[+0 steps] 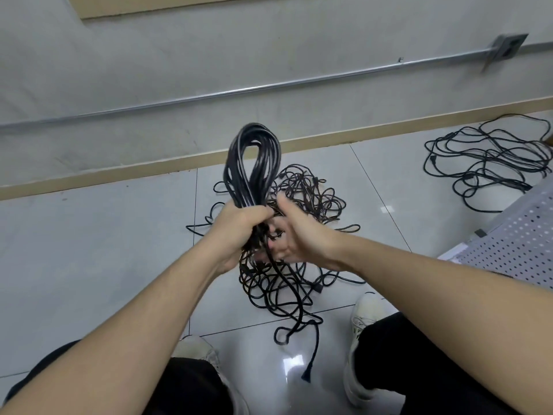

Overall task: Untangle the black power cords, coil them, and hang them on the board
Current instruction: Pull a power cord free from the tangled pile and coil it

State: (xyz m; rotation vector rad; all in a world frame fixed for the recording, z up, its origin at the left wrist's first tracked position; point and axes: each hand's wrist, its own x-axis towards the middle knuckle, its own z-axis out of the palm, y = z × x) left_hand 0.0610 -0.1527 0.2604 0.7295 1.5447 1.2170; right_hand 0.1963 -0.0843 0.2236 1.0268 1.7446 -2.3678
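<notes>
My left hand (pixel 239 226) grips a coil of black power cord (pixel 254 163) at its middle, and the loop stands up above my fist. My right hand (pixel 294 232) sits right beside it, thumb up, fingers curled around strands just under the grip. The coil's free end hangs down to a plug (pixel 305 375) near the floor. Below my hands a tangled pile of black cords (pixel 302 199) lies on the tiles. A second loose heap of cord (pixel 490 163) lies at the far right. The white perforated board (pixel 514 241) lies at the right edge.
I am over a glossy tiled floor (pixel 104 250) next to a grey wall with a metal conduit (pixel 239 91) and a beige skirting strip (pixel 119 169). My two shoes (pixel 363 319) flank the hanging cord end.
</notes>
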